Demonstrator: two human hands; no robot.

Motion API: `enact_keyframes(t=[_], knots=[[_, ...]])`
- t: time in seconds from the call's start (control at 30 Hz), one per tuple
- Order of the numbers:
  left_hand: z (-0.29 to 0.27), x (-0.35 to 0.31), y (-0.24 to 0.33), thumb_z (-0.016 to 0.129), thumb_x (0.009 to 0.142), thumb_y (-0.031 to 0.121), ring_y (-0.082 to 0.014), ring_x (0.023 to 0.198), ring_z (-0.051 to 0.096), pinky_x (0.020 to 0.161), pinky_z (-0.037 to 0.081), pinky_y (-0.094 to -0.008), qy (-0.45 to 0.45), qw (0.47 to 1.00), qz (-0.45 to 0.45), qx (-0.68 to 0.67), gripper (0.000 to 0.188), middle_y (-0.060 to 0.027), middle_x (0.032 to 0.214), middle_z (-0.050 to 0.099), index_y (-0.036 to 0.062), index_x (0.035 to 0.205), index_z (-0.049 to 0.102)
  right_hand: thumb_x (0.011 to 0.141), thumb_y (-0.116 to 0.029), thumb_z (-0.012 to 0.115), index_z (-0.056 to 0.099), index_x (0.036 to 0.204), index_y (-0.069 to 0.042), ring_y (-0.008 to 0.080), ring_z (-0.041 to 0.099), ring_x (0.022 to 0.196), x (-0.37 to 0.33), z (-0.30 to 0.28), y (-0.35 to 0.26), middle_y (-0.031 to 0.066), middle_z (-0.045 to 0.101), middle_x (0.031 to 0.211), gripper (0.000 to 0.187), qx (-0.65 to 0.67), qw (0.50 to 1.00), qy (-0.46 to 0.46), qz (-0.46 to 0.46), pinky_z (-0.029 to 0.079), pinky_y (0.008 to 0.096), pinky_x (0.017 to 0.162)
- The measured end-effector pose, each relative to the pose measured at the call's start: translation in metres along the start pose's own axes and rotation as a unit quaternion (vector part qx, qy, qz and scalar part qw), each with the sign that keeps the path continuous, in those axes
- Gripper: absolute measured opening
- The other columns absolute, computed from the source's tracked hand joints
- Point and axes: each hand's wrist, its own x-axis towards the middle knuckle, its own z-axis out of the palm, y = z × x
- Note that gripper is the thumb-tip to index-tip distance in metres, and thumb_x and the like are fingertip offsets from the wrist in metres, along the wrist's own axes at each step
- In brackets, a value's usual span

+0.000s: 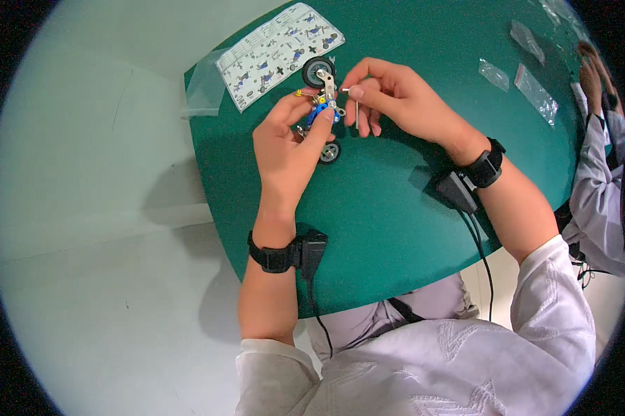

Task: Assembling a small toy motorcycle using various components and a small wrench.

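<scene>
My left hand [283, 152] grips a small toy motorcycle [321, 111] with blue, silver and yellow parts and two black wheels. One wheel points away from me and the other shows below my thumb. Just right of it, my right hand [406, 100] pinches a thin metal L-shaped hex key [357, 114] between thumb and fingers. The key's short end is close to the motorcycle's side; whether it touches cannot be made out. My left fingers hide part of the toy's body.
A printed picture sheet [279, 57] lies beyond my hands on the green table [395, 222], beside a clear plastic bag [205, 87]. Several small clear bags [536, 95] lie at the right. Another person's arm [593, 166] rests at the far right edge. Cables hang from my wrist straps.
</scene>
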Motion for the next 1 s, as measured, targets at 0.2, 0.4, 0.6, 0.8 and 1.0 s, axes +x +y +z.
enact_keyframes(t=[0.2,0.4,0.6,0.8,1.0], knots=[[0.0005,0.0007,-0.0022,0.070,0.092,0.002,-0.0112,0.084,0.067,0.065,0.058,-0.0257,0.004,1.000,0.004,0.016,0.032,-0.0130,0.107,0.073,-0.0061,0.122,0.062,0.104,-0.019,0.058,0.059,0.106,-0.002,0.0097,0.065,0.061,-0.0009,-0.0025,0.0000,0.0050,0.070,0.078,0.017,-0.035,0.999,-0.024,-0.007,0.050,0.0229,0.051],[-0.0001,0.0015,-0.0064,0.070,0.093,0.002,-0.0107,0.082,0.067,0.068,0.056,-0.0245,-0.003,1.000,0.008,0.023,0.030,-0.0123,0.104,0.074,-0.0065,0.121,0.063,0.103,-0.011,0.058,0.057,0.108,0.000,0.0096,0.065,0.061,-0.0023,-0.0021,0.0000,0.0106,0.072,0.083,0.012,0.006,0.999,-0.036,0.008,0.051,0.0221,0.054],[-0.0014,0.0017,-0.0052,0.070,0.093,0.004,-0.0110,0.080,0.068,0.072,0.055,-0.0235,-0.005,0.998,0.014,0.063,0.030,-0.0123,0.104,0.074,-0.0074,0.120,0.063,0.103,-0.011,0.057,0.057,0.109,0.000,0.0107,0.065,0.061,-0.0003,-0.0031,0.0019,0.0113,0.073,0.084,0.012,0.010,0.998,-0.052,-0.020,0.051,0.0234,0.054],[-0.0022,0.0004,-0.0064,0.071,0.093,0.006,-0.0107,0.087,0.068,0.072,0.055,-0.0223,-0.005,0.995,0.033,0.089,0.030,-0.0115,0.105,0.074,-0.0064,0.120,0.064,0.103,-0.013,0.057,0.056,0.112,-0.001,0.0122,0.067,0.061,-0.0029,-0.0007,0.0013,0.0112,0.073,0.084,0.015,0.023,0.999,-0.043,0.006,0.052,0.0243,0.054],[-0.0015,-0.0011,-0.0049,0.073,0.092,0.006,-0.0088,0.094,0.067,0.075,0.053,-0.0210,-0.003,0.992,0.065,0.110,0.032,-0.0116,0.107,0.075,-0.0053,0.120,0.065,0.103,-0.014,0.059,0.052,0.120,-0.003,0.0119,0.066,0.060,-0.0045,0.0016,-0.0051,0.0084,0.071,0.081,0.022,-0.011,0.999,-0.036,0.018,0.052,0.0230,0.053]])
